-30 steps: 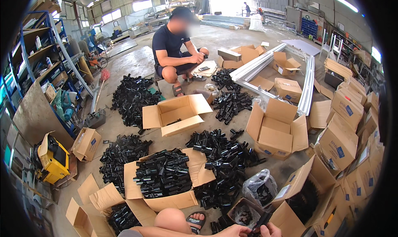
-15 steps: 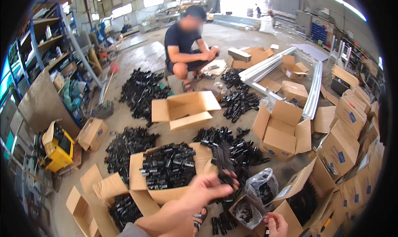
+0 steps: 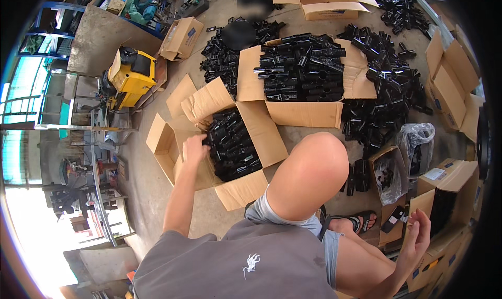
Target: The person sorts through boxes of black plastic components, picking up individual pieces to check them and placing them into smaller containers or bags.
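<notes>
My left hand (image 3: 195,148) reaches into the left side of an open cardboard box (image 3: 263,134) on the floor. Its fingers are closed around the end of a small black part (image 3: 207,141), mostly hidden by the hand. Rows of similar black parts (image 3: 234,147) fill that box. My right hand (image 3: 417,235) is raised at the lower right, fingers apart and holding nothing. Nearest to it are a cardboard box flap and a dark, flat rectangular object (image 3: 393,219).
A second carton (image 3: 303,114), heaped with black parts, stands beyond the first. Loose black parts (image 3: 389,89) lie in piles around it. Plastic-lined containers (image 3: 387,176) sit at the right. A yellow machine (image 3: 133,76) stands at the left. My bent knee (image 3: 319,160) rises between the boxes and my right hand.
The view has tipped down and swung left. My left hand has gone from above the middle piles, holding black parts, to the left box. My right hand has moved away from the plastic-lined container.
</notes>
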A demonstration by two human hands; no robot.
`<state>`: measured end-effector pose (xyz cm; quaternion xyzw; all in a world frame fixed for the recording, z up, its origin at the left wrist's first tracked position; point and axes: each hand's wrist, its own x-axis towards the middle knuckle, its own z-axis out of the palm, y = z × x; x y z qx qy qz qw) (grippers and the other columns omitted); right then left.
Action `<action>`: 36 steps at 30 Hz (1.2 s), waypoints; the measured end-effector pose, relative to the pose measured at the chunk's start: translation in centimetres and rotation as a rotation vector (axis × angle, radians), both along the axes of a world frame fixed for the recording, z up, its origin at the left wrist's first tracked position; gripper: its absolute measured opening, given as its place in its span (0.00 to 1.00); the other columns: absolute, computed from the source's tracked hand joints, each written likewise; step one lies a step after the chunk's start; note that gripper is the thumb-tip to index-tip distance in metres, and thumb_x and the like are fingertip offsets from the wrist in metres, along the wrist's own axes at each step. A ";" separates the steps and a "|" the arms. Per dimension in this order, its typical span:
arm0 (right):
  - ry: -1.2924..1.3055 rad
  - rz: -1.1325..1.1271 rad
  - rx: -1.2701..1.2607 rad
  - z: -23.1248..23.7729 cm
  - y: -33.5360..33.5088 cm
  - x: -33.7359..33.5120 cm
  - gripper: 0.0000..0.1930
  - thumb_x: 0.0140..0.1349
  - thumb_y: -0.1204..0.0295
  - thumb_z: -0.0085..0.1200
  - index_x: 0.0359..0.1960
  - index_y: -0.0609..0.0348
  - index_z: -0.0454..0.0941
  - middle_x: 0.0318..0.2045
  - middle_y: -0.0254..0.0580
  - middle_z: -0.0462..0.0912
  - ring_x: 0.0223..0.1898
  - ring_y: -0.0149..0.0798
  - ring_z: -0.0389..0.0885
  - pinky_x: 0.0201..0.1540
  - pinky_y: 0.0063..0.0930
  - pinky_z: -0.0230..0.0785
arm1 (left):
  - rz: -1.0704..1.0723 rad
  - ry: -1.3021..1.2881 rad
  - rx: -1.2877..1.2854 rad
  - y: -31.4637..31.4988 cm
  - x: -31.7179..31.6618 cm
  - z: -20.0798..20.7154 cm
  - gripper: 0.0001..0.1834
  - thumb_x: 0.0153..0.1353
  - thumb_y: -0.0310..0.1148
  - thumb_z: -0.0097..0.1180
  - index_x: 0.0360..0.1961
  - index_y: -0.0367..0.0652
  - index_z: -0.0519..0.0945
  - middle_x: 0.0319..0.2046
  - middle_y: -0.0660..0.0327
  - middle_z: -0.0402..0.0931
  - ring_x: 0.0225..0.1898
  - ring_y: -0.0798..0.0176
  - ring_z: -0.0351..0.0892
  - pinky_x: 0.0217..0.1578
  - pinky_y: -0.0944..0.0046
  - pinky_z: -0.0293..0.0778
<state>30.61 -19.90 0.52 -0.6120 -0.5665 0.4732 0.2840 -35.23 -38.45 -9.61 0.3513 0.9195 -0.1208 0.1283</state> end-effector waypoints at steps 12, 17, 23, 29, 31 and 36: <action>-0.139 0.058 -0.037 -2.3 -0.4 -2.8 0.16 0.78 0.72 0.49 0.60 0.69 0.76 0.49 0.42 0.81 0.52 0.31 0.79 0.58 0.25 0.69 | -0.021 -0.088 -0.133 2.1 2.8 -5.9 0.27 0.49 0.38 0.77 0.54 0.54 0.87 0.46 0.52 0.87 0.50 0.46 0.86 0.53 0.50 0.81; -0.154 0.002 0.039 -2.7 -1.4 -2.7 0.14 0.73 0.76 0.53 0.57 0.68 0.79 0.45 0.44 0.84 0.47 0.33 0.82 0.51 0.27 0.75 | -0.088 -0.075 0.066 0.7 1.7 -10.8 0.16 0.54 0.34 0.69 0.45 0.51 0.86 0.42 0.52 0.86 0.47 0.45 0.86 0.48 0.46 0.82; -0.354 0.081 0.187 -0.1 -0.4 -3.9 0.13 0.64 0.72 0.63 0.47 0.66 0.84 0.37 0.52 0.88 0.39 0.44 0.89 0.43 0.34 0.79 | -0.129 0.018 0.165 -1.0 3.5 -12.5 0.17 0.53 0.33 0.69 0.46 0.51 0.84 0.41 0.53 0.83 0.46 0.45 0.84 0.48 0.46 0.80; -0.313 0.169 0.118 2.9 0.3 -4.8 0.15 0.69 0.66 0.60 0.50 0.63 0.83 0.44 0.56 0.87 0.47 0.55 0.86 0.50 0.42 0.77 | -0.136 0.097 0.158 1.1 7.7 -10.5 0.28 0.49 0.38 0.75 0.53 0.52 0.80 0.47 0.53 0.76 0.51 0.47 0.79 0.50 0.47 0.76; -0.405 0.262 0.198 1.5 1.1 -5.3 0.15 0.69 0.66 0.58 0.52 0.62 0.81 0.44 0.56 0.86 0.46 0.56 0.86 0.49 0.44 0.78 | -0.234 0.076 0.201 2.0 8.0 -11.3 0.25 0.51 0.36 0.74 0.51 0.51 0.83 0.46 0.54 0.78 0.49 0.48 0.80 0.50 0.48 0.76; -0.416 0.478 -0.153 -9.4 3.4 -6.9 0.21 0.67 0.51 0.58 0.47 0.56 0.88 0.40 0.52 0.89 0.46 0.54 0.88 0.51 0.44 0.79 | -0.408 0.135 0.201 0.7 7.3 -12.8 0.13 0.53 0.34 0.70 0.40 0.50 0.83 0.39 0.54 0.79 0.43 0.46 0.82 0.44 0.46 0.77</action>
